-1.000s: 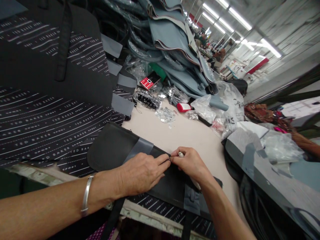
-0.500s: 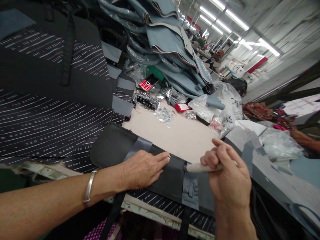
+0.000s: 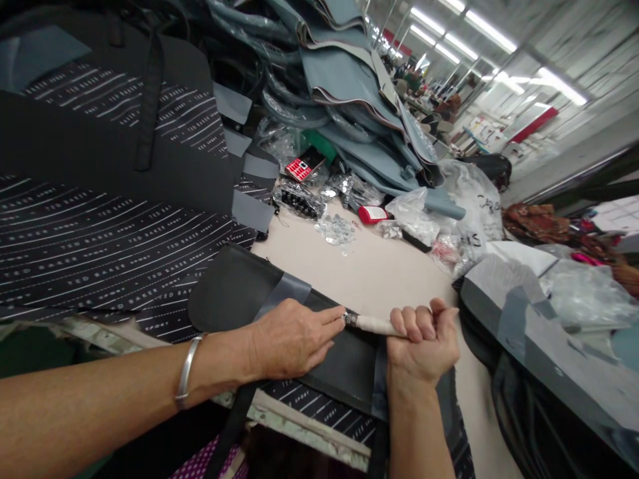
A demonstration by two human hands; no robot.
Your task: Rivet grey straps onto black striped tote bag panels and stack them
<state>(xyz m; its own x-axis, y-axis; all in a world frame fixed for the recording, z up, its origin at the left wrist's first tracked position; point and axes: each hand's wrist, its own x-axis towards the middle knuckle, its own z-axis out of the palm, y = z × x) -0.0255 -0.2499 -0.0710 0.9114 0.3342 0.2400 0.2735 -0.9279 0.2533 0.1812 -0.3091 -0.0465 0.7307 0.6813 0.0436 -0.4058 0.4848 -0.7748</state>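
Observation:
My left hand [image 3: 292,339], with a silver bangle at the wrist, lies over a dark grey bag panel [image 3: 229,286]. Its fingertips press together on a small silver metal piece [image 3: 345,315] near the panel's upper edge. In my right hand [image 3: 424,339] is a hand tool [image 3: 377,325] with a white-wrapped handle, the fingers closed around it. The tool's metal tip meets the silver piece at my left fingertips. A shiny grey strap [image 3: 284,293] crosses the panel left of my hand. Printed black fabric [image 3: 304,399] shows beneath the panel.
Large printed black bag pieces [image 3: 114,266] cover the left side. Blue-grey sheets [image 3: 344,80] are heaped at the back. Loose silver discs [image 3: 335,230], a red item [image 3: 372,214] and plastic bags [image 3: 417,216] lie beyond the panel. More grey pieces [image 3: 544,346] are stacked at right.
My right hand has moved left with the tool, bringing its tip to the silver piece. The fingers have closed more firmly around the handle. My left hand stays on the panel.

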